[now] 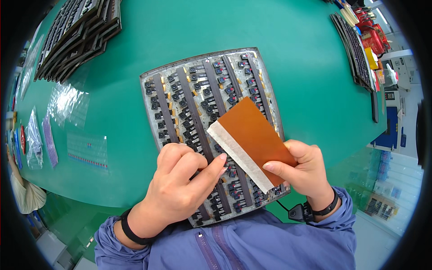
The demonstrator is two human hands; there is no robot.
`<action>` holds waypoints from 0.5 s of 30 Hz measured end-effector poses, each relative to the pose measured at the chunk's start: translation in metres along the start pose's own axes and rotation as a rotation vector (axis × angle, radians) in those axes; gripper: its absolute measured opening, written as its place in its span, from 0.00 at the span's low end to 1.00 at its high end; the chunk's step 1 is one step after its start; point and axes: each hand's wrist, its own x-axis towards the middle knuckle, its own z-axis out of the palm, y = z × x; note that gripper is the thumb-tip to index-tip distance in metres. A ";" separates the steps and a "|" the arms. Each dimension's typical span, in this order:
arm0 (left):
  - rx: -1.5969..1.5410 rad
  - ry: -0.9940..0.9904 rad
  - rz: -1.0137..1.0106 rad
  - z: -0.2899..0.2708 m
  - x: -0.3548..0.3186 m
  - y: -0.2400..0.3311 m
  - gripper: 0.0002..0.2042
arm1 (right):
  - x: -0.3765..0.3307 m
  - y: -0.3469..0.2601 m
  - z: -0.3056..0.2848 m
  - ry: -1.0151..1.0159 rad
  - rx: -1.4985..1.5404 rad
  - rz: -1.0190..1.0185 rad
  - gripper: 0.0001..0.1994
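Observation:
My right hand grips a rectangular orange-brown sheet at its right corner, thumb on top. A whitish strip runs along the sheet's left edge. My left hand is beside that strip, its fingers curled and its tips close together; whatever is between them is too small to make out. Beneath both hands lies a metal tray with rows of small black camera-like modules and long dark bars across it. The sheet hides part of the rows.
Stacked trays stand at the far left, and more trays at the far right beside red and yellow items. Clear plastic bags and a transparent sheet lie on the left of the green table.

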 end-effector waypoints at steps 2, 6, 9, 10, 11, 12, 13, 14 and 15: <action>-0.007 0.007 -0.013 0.000 -0.001 -0.001 0.15 | 0.001 -0.001 0.002 -0.003 -0.017 0.015 0.09; 0.000 0.029 -0.018 -0.001 -0.002 -0.003 0.15 | 0.003 -0.003 0.004 -0.006 -0.049 0.055 0.10; -0.014 0.029 -0.038 -0.002 -0.003 -0.002 0.15 | 0.002 0.000 0.004 0.012 -0.053 0.018 0.10; -0.020 0.036 -0.052 -0.002 -0.003 -0.001 0.14 | 0.001 -0.001 0.004 0.012 -0.054 0.018 0.10; -0.020 0.037 -0.052 -0.002 -0.002 -0.001 0.14 | 0.001 -0.001 0.004 0.005 -0.066 0.039 0.10; -0.001 0.025 -0.064 -0.002 -0.001 -0.001 0.14 | 0.001 -0.001 0.003 -0.002 -0.078 0.059 0.10; 0.018 0.012 -0.077 -0.001 0.000 0.000 0.14 | 0.001 -0.001 0.004 -0.002 -0.078 0.059 0.10; 0.018 0.013 -0.077 -0.001 0.000 0.000 0.14 | 0.001 -0.002 0.004 0.006 -0.060 0.043 0.10; 0.024 0.015 -0.072 0.000 0.000 0.000 0.13 | 0.002 -0.002 0.004 0.015 -0.042 0.026 0.10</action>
